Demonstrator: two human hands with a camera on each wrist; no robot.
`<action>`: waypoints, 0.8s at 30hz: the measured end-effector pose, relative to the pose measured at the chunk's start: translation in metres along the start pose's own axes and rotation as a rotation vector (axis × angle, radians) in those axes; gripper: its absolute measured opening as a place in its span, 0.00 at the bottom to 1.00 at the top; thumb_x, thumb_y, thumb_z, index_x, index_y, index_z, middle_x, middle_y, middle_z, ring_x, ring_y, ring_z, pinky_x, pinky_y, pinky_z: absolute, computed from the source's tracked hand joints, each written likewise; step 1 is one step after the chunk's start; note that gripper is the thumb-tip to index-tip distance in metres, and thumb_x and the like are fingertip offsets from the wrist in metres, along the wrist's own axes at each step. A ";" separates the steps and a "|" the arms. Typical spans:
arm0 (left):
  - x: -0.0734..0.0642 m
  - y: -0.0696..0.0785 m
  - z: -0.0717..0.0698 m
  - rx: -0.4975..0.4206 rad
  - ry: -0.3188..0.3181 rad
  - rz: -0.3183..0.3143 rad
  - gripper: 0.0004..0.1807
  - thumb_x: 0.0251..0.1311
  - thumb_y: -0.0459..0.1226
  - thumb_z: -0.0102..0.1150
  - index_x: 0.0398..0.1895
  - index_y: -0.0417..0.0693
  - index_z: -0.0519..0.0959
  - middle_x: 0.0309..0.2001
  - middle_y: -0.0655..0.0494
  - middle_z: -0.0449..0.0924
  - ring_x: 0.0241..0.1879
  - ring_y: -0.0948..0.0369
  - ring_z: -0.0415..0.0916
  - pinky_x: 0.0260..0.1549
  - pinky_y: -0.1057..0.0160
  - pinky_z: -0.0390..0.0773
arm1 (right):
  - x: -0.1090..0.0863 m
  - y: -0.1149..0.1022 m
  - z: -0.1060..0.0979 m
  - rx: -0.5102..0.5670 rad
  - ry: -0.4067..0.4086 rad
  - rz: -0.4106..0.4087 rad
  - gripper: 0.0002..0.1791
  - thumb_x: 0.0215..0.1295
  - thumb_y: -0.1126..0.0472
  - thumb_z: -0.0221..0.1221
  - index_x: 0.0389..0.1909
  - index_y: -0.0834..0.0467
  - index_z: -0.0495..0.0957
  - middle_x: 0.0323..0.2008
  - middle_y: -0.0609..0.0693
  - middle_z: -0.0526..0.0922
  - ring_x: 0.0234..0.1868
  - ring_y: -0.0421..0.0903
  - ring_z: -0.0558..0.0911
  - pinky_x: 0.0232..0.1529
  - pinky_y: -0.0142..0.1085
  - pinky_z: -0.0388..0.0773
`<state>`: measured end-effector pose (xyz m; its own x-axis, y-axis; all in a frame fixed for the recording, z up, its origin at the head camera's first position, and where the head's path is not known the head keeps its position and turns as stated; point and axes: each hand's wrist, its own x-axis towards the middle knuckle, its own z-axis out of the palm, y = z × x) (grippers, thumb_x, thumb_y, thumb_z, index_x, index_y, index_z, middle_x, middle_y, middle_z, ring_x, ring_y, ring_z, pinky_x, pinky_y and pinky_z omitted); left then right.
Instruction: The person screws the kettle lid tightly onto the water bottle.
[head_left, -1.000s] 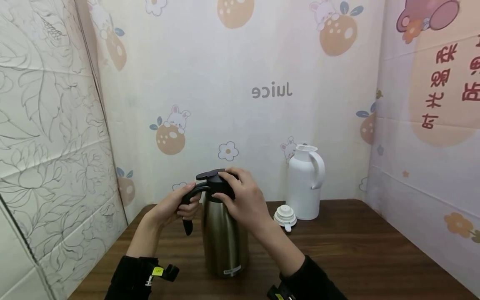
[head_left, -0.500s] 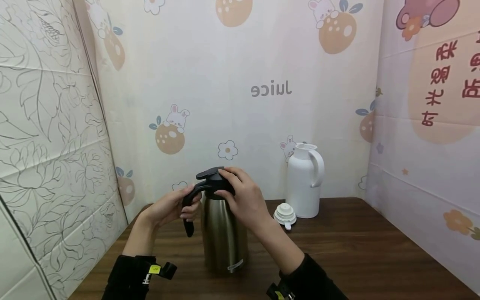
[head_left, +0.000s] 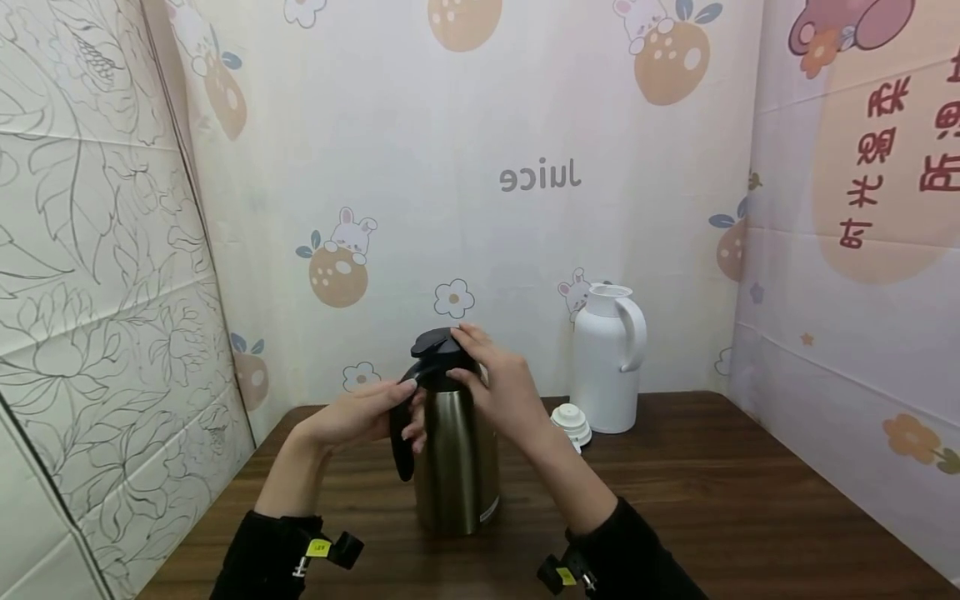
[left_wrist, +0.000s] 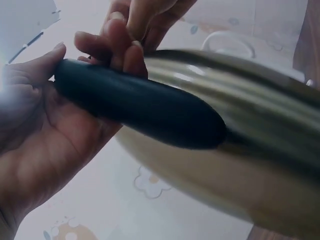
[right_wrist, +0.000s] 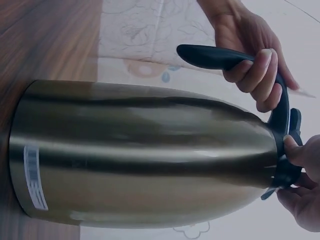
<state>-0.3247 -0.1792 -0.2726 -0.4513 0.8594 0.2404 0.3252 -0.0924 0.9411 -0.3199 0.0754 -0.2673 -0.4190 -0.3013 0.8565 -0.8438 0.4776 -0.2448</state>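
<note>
A gold-brown metal thermos jug stands upright on the wooden table, in front of me. Its black handle points left and toward me. My left hand grips the handle; in the left wrist view its fingers curl around the dark grip. At the top, my right hand holds the black lid and collar between thumb and fingers, hiding the lid's right side. A white label shows low on the jug in the right wrist view.
A white thermos jug without a lid stands at the back right, its handle to the right. Beside it lies a white stepped stopper, partly behind my right forearm. Patterned cloth walls enclose the table's back and sides.
The metal jug has turned, its label shifting right and its handle swinging toward me. It sits slightly farther right and back. Both hands have kept hold and moved slightly along with it.
</note>
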 end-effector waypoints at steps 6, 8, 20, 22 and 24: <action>0.012 -0.004 0.010 -0.004 -0.031 0.021 0.15 0.88 0.38 0.29 0.51 0.34 0.64 0.38 0.50 0.77 0.51 0.47 0.83 0.60 0.42 0.78 | 0.000 0.013 -0.004 0.231 -0.029 0.134 0.29 0.68 0.68 0.70 0.70 0.61 0.78 0.72 0.55 0.75 0.73 0.50 0.74 0.67 0.40 0.75; 0.014 -0.005 0.013 0.008 -0.035 0.027 0.16 0.88 0.36 0.30 0.57 0.30 0.62 0.38 0.48 0.78 0.53 0.45 0.83 0.61 0.42 0.77 | 0.000 0.017 -0.003 0.315 -0.036 0.162 0.29 0.68 0.69 0.69 0.70 0.61 0.78 0.73 0.54 0.74 0.74 0.49 0.73 0.67 0.37 0.74; 0.015 0.007 0.024 0.097 -0.035 -0.029 0.26 0.87 0.37 0.34 0.79 0.32 0.51 0.57 0.29 0.81 0.64 0.39 0.77 0.65 0.39 0.74 | 0.001 0.029 0.002 0.482 -0.061 0.186 0.29 0.70 0.70 0.66 0.72 0.57 0.76 0.75 0.50 0.71 0.75 0.45 0.71 0.67 0.35 0.73; 0.014 0.008 0.025 0.086 -0.030 -0.049 0.29 0.87 0.37 0.34 0.84 0.40 0.44 0.60 0.29 0.80 0.65 0.39 0.77 0.66 0.39 0.73 | 0.001 0.031 0.003 0.497 -0.063 0.197 0.29 0.71 0.70 0.66 0.72 0.58 0.76 0.75 0.51 0.71 0.75 0.45 0.71 0.66 0.35 0.73; 0.014 0.008 0.027 0.073 -0.014 -0.072 0.31 0.87 0.37 0.35 0.85 0.44 0.41 0.61 0.30 0.80 0.66 0.40 0.77 0.65 0.42 0.74 | 0.000 0.031 0.003 0.510 -0.062 0.215 0.30 0.71 0.70 0.66 0.73 0.58 0.75 0.75 0.52 0.71 0.74 0.45 0.72 0.66 0.34 0.74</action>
<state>-0.3066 -0.1542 -0.2679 -0.4637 0.8697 0.1691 0.3521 0.0058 0.9359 -0.3471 0.0880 -0.2766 -0.6053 -0.2970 0.7385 -0.7863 0.0786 -0.6128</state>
